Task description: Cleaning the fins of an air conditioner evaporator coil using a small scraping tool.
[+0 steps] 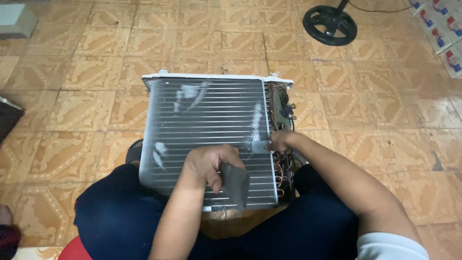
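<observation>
One finned coil unit, silver with a white frame, propped on the floor against the knees of a seated person in dark trousers. Copper tube bends exposed down its right end.

Left hand closed around one dark grey flat pad, pressed low on the fin face. Right hand pinched on the right frame edge beside the tubing, steadying it.

Likely handling: frame stiff, moderately heavy; fins thin, easily bent, sharp-edged. Best gripped by the white frame, not fins or copper. Pad looks soft, pliable.

White smears on fins: about four patches. One black round fan base at the far side. Several boxes at top right, count unclear.
</observation>
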